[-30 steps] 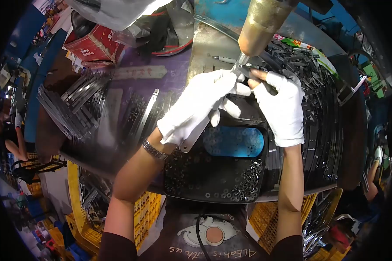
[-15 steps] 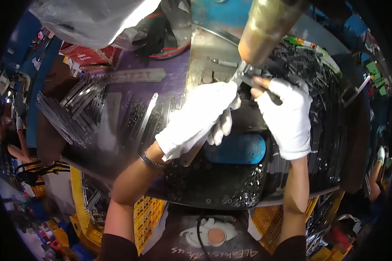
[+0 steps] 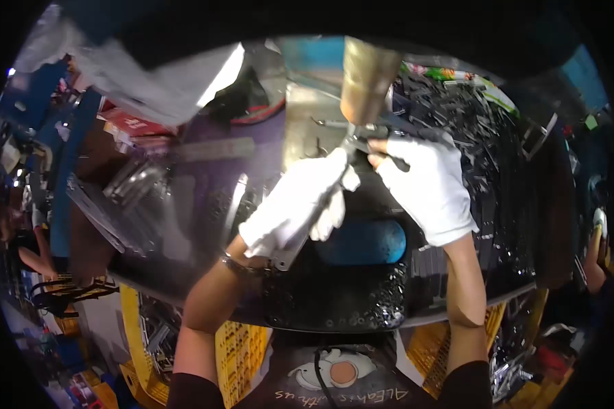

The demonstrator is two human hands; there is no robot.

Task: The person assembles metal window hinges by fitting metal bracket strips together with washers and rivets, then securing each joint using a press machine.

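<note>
My left hand (image 3: 297, 201), in a white glove, is closed round a flat metal strip (image 3: 285, 258), whose lower end with a hole shows below the palm. The strip's far end lies in the glare under a brass-coloured cylinder (image 3: 367, 82) with a narrow metal tip. My right hand (image 3: 430, 191), also gloved but with bare fingertips, pinches a small dark metal piece (image 3: 363, 144) beside that end. Whether the piece touches the strip is blurred. Just below the hands lies a blue oval object (image 3: 365, 243).
Small rings and parts lie in a black tray (image 3: 334, 307) in front of me. A heap of dark metal parts (image 3: 488, 129) covers the right side. Metal strips (image 3: 109, 211) are piled left, near a red box (image 3: 140, 124). Yellow crates (image 3: 242, 361) stand below the table edge.
The whole view has shifted and blurred, with a dark band now across the top. Both hands keep their hold under the cylinder, and the strip's lower end shows more.
</note>
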